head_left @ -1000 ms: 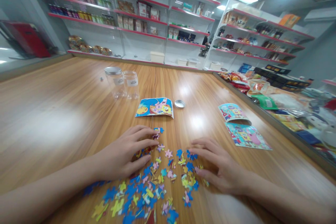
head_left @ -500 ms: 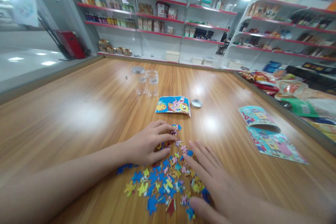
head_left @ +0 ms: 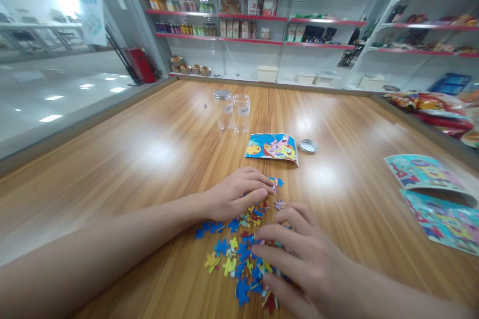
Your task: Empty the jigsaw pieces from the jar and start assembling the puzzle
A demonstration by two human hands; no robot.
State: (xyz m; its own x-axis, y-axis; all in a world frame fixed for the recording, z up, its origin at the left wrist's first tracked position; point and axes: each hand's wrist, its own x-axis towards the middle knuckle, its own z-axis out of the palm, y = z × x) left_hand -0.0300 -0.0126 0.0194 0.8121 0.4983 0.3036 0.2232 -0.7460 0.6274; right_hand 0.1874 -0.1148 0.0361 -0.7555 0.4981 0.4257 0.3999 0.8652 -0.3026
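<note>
Jigsaw puzzle pieces in blue, yellow, red and pink lie in a loose pile on the wooden table. My left hand rests at the far end of the pile, fingers stretched out over a few pieces that its fingertips partly cover. My right hand spreads its bent fingers over the pile's right side, touching pieces and hiding some of them. A single pinkish piece lies between the two hands. Beyond them is a picture sheet with cartoon figures, its near edge curling up.
Two clear jars stand farther back, one with a silver lid, the other an open jar. A loose lid lies right of the sheet. Two more cartoon sheets lie at the right. Stocked shelves stand behind the table.
The view has swung to the right-hand side's opposite, so things sit farther right. My right hand has moved left over the pile with fingers more bent; my left thumb has moved toward its fingertips.
</note>
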